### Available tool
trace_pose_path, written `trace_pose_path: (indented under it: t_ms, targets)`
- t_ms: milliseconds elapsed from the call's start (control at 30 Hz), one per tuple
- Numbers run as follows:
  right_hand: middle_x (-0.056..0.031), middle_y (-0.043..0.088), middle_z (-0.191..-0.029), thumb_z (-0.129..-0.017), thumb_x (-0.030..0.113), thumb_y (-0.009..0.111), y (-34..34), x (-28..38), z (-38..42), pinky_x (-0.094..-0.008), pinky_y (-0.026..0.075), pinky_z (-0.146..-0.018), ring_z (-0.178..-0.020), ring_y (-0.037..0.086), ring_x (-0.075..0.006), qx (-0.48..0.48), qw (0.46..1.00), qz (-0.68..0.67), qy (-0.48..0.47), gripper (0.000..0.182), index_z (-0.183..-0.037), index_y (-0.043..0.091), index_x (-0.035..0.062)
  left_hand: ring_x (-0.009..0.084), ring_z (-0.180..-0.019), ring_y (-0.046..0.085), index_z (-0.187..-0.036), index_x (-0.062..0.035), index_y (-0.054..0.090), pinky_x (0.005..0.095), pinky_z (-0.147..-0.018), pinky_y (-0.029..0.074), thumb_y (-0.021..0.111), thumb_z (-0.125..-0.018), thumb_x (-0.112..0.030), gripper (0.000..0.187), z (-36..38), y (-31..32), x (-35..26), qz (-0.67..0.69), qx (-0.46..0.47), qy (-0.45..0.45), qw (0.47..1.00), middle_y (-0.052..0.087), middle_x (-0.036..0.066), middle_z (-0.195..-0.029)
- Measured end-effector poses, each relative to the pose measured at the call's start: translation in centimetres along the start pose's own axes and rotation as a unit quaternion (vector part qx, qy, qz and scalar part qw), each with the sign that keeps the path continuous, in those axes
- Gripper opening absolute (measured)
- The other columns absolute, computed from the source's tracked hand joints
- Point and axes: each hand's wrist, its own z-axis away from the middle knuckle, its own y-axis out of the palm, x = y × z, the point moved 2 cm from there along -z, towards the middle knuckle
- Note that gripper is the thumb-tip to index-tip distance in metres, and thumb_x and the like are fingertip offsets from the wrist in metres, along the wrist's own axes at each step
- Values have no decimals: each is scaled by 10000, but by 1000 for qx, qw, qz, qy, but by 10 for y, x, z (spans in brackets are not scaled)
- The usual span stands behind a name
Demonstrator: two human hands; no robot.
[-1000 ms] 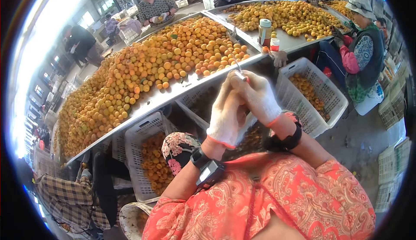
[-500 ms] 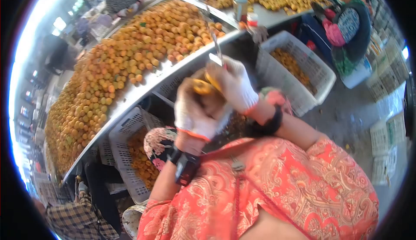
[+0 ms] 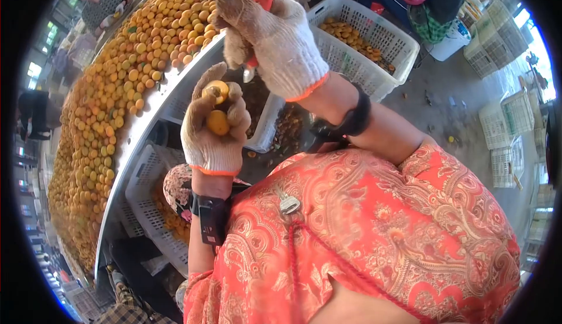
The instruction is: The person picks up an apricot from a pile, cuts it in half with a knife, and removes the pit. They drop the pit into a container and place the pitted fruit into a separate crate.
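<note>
My left hand, in a stained white knit glove with an orange cuff, is curled around two apricot pieces. The upper apricot piece has a brown spot in its middle; the lower apricot lies against the palm. Higher and to the right, my right hand, gloved alike, is closed around a red-handled tool. Metal shows at the tool's top and below the fist; I cannot tell its exact kind. The two hands are apart, near the metal table edge.
Many whole apricots cover the metal table on the left. White crates hold cut fruit: one crate at right, another crate at lower left. People sit nearby, including a person at upper right. Stacked crates stand far right.
My hands were together around the fruit; now they are apart, the right raised with the tool and the left lower with the fruit in view. The whole view has shifted.
</note>
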Motion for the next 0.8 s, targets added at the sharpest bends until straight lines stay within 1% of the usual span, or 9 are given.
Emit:
trace_pose_path:
  t_ms: [33, 133, 167, 400, 467, 533, 700, 767, 800]
  targets:
    - [-2, 551, -558, -843, 432, 781, 2, 1, -1, -248, 384, -393, -425, 503, -92, 1, 1000, -8, -22, 431, -847, 623, 32, 152, -641, 438, -1197, -28, 525, 237, -486, 346, 576, -876, -137, 342, 4, 8, 2, -17, -18, -7, 1000, 535, 118, -918]
    - [-20, 589, -632, -853, 421, 774, 10, -5, 0, -254, 373, -381, -430, 500, -101, -8, 994, -104, -24, 412, -871, 614, 42, 140, -642, 440, -1198, -68, 535, 231, -500, 352, 579, -871, -119, 334, 11, 16, 10, -61, -47, 0, 997, 538, 76, -914]
    - [-20, 589, -632, -853, 421, 774, 10, -5, 1, -254, 373, -381, -430, 500, -101, -10, 994, -103, -25, 412, -871, 614, 42, 126, -642, 441, -1199, -94, 543, 226, -508, 360, 568, -877, -108, 323, 11, 12, 11, -89, -25, -6, 996, 538, 42, -909]
    - [1, 573, -627, -878, 370, 763, 9, -8, 3, -234, 381, -426, -497, 496, -60, 8, 996, -91, 8, 354, -843, 616, 50, 140, -840, 614, -1230, -103, 521, 215, -639, 517, 604, -880, -76, 360, 12, 18, 13, -117, -67, -19, 991, 588, 57, -1010]
    - [6, 568, -616, -883, 358, 760, 8, -8, 4, -228, 379, -437, -513, 493, -50, 2, 998, -64, 7, 344, -825, 619, 49, 96, -553, 396, -1007, -70, 532, 216, -486, 313, 553, -884, -103, 129, 11, 26, 18, -160, -114, -1, 981, 503, 15, -791]
    - [11, 563, -602, -882, 349, 760, 10, -8, 5, -224, 370, -441, -518, 480, -42, 7, 1000, -27, -11, 340, -795, 619, 52, 94, -546, 392, -980, -68, 526, 217, -482, 311, 556, -880, -101, 110, 11, 32, 21, -161, -127, -2, 979, 498, 14, -780]
    - [6, 560, -607, -873, 356, 767, 4, -14, 6, -226, 355, -419, -474, 469, -58, 43, 990, -118, 61, 333, -822, 619, 62, 98, -542, 403, -968, -66, 528, 224, -471, 318, 559, -867, -84, 108, 13, 35, 24, -192, -139, -12, 972, 489, 11, -766]
    - [15, 524, -580, -882, 353, 756, -1, -18, 5, -236, 331, -390, -431, 439, -72, 60, 976, -182, 104, 324, -806, 601, 79, 105, -538, 419, -999, -68, 529, 224, -471, 344, 557, -854, -55, 148, 13, 31, 26, -342, -59, 79, 934, 490, 15, -754]
    - [15, 524, -580, -882, 353, 756, -4, -22, 5, -236, 331, -390, -431, 439, -72, 61, 975, -182, 108, 324, -806, 601, 79, 105, -538, 419, -999, -68, 529, 224, -471, 344, 557, -854, -55, 148, 12, 30, 25, -341, -62, 80, 935, 490, 15, -754]
